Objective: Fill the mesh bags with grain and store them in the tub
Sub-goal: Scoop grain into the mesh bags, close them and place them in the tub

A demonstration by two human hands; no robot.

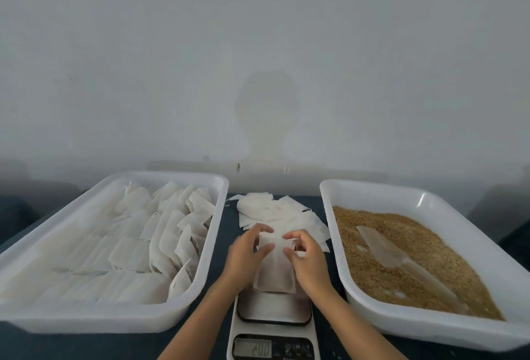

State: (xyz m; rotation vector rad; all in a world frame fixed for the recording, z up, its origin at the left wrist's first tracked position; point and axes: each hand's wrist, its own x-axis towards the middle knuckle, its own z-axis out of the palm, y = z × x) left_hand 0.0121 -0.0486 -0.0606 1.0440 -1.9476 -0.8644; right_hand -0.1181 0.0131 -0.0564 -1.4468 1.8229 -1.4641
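While the scale [274,328] is sitting nearest me with its display lit, I am watching both hands working above it: the left hand [247,256] and right hand [308,259] are pinching the top of a filled mesh bag [275,270] resting over the platform. Beyond them, empty bags [275,213] are lying heaped. The left tub [114,316] is holding filled bags, the right tub [430,328] grain [387,268] and a scoop [384,247].

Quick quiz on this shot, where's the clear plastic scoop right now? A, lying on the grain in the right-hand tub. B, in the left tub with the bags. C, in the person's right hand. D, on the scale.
A: the clear scoop lies on the grain in the right tub, while both hands hold a mesh bag over the scale.
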